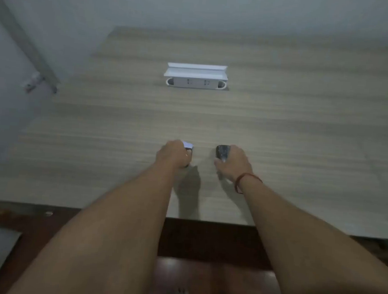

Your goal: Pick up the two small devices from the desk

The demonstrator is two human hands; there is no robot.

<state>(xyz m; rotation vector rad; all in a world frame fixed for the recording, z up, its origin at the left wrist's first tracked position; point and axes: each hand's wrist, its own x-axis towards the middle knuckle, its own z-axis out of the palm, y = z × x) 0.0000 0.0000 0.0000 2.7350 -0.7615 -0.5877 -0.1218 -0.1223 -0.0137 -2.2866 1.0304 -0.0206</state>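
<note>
Wide pale wood-grain desk fills most of the view, pushed against a grey-white wall, dim light; dark reddish floor below the near edge, grey metal bracket off the desk's left side. White flip-up socket box sits recessed mid-desk with lid raised, two outlets showing, nothing plugged in, well apart from the hands. Both bare forearms reach out over the near half of the desk. Left hand is fisted around a small white object, only its top corner pokes out past the knuckles, can't tell what it is. Right hand, red string bracelet at the wrist, grips a dark rounded object, upper end sticking out; too blurred to name. The two hands are near each other but apart, both low over or resting on the desktop, contact unclear. Progress, as a judgement: both items are picked up and in hand, not joined or touching each other, neither near the socket box, so whatever is done with them looks early or in the middle. Feet barely visible at the bottom edge.
</note>
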